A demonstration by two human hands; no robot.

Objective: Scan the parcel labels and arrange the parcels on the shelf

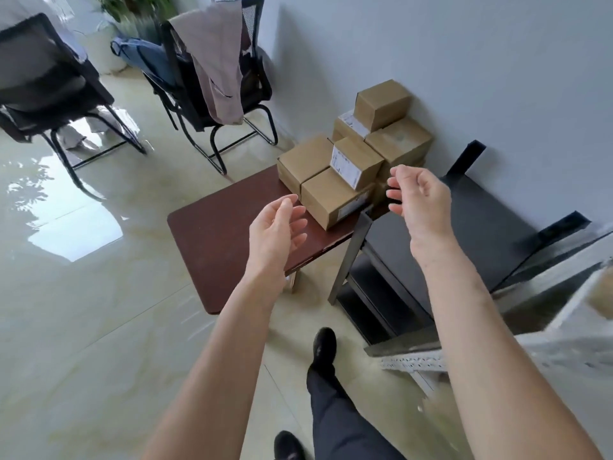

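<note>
Labels blurred, parcels (345,174) stacked on table (219,240), left hand (275,230) and right hand (418,197) near parcels, fingers loosely curled, holding nothing

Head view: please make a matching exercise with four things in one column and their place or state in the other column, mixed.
Things:
1. parcels
2. jacket
3. shelf
4. left hand

Places or states:
A. draped over a chair back
B. black, no parcels on its top board
C. stacked on the brown table
D. open, holding nothing

Pairs: 1-C, 2-A, 3-B, 4-D
</note>
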